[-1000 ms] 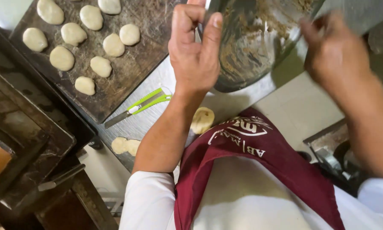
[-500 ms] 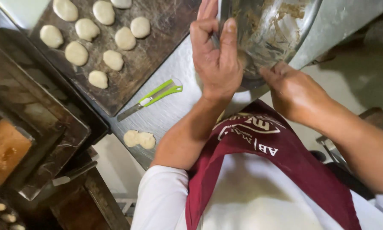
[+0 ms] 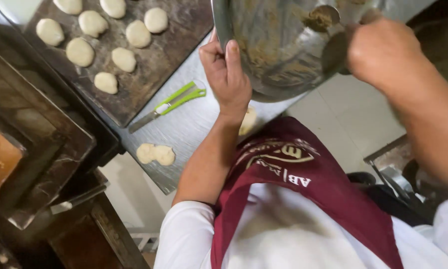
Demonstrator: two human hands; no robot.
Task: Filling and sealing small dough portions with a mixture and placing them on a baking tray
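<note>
A large metal mixing bowl [image 3: 283, 45] is held tilted above the edge of a steel worktop [image 3: 194, 124]. Its rim is gripped by the left hand [image 3: 229, 74], the fingers closed over the near edge and the thumb set against the outer wall. The right hand [image 3: 378, 50] is positioned inside the bowl's mouth, its fingers curled around what appears to be the handle of a spoon [image 3: 328, 15]; the grip itself is blurred, so this cannot be confirmed. Brownish dough residue is seen smeared across the bowl's inner wall.

On the worktop, a green-handled knife [image 3: 171, 103] is laid beside a dark baking tray [image 3: 174, 55] carrying rows of pale dough rounds [image 3: 79, 51]. Two further dough pieces [image 3: 155, 154] are placed near the worktop's near edge. A maroon apron [image 3: 303, 199] is worn over a white shirt.
</note>
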